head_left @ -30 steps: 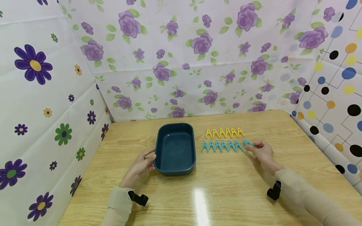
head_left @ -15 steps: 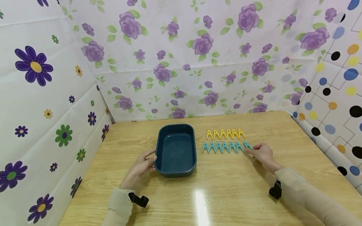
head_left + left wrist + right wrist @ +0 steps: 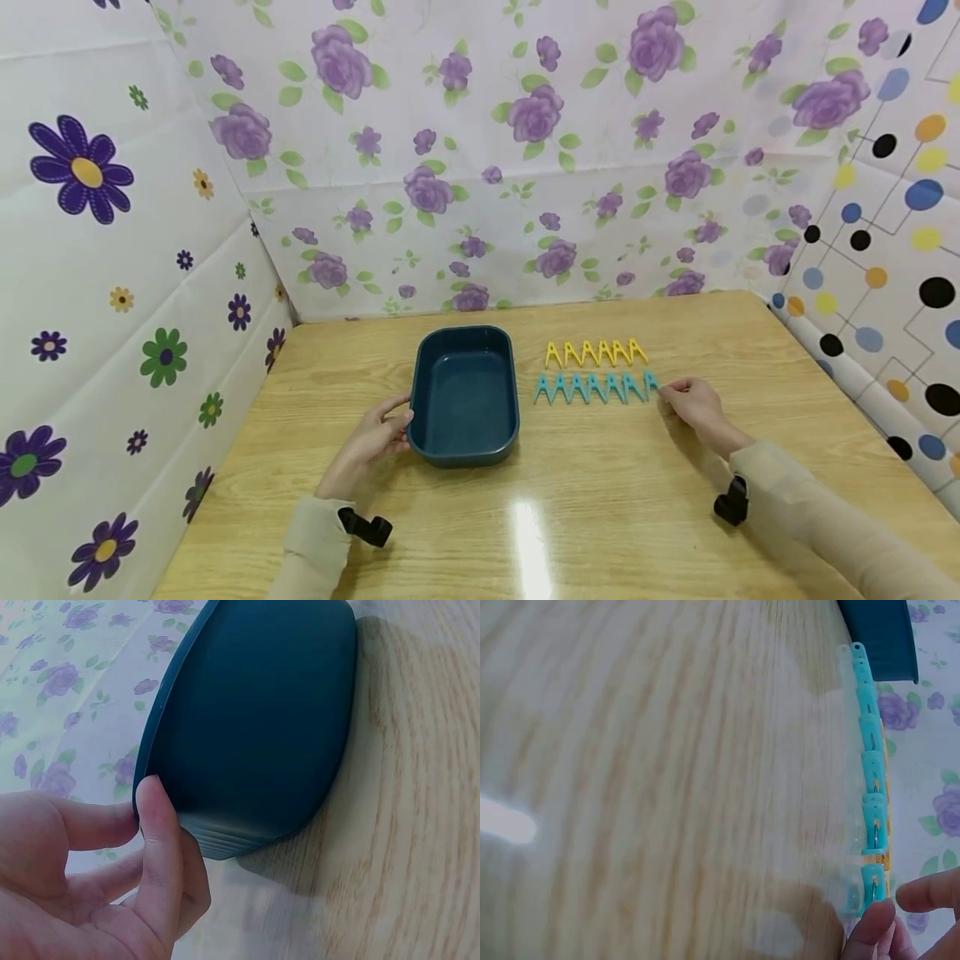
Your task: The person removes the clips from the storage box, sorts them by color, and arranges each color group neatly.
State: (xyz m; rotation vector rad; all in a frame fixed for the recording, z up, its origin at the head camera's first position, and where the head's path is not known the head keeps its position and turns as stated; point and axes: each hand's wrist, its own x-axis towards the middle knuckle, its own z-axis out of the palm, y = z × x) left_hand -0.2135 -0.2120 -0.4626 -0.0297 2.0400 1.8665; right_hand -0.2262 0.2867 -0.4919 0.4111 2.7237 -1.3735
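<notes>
My left hand holds the near left side of a dark teal rectangular tub. In the left wrist view, the thumb and a finger pinch the tub's rim. At the right end of a row of blue clothespins stands one blue clothespin, a small gap from the others. My right hand pinches its right leg with thumb and fingertips. The right wrist view shows this same clothespin against the thumb; its lower end is hidden by the fingers.
A row of yellow clothespins stands just behind the blue ones. The wooden table ends at a flowered cloth at the back, with patterned cloths on both sides.
The rightmost blue clothespin has gone from tilted to upright in line with the blue row. My right hand has shifted slightly; my left hand stays on the tub.
</notes>
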